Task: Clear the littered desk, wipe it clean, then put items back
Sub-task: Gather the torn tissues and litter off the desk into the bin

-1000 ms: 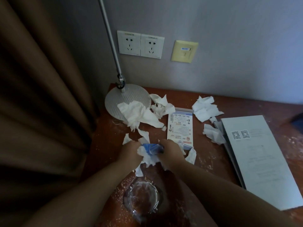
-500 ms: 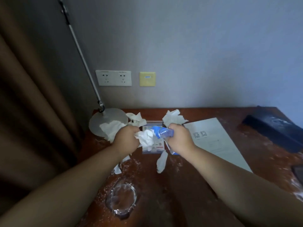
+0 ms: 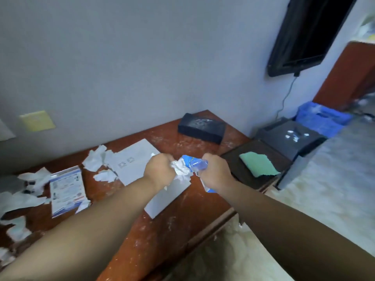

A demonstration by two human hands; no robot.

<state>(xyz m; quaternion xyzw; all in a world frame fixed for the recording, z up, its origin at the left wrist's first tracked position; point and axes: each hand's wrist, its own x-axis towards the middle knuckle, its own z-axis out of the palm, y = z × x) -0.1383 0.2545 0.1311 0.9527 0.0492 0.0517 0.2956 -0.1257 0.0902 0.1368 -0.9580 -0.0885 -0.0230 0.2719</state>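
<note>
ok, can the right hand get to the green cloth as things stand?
Probably not yet: the path from the right hand to the green cloth looks clear, but the hand is closed on a blue wrapper.

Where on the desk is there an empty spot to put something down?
The near part of the desk, between the two forearms and below the grey sheet, is bare. So is the strip between that sheet and the black box. The left end is crowded with torn tissues and a printed card.
</note>
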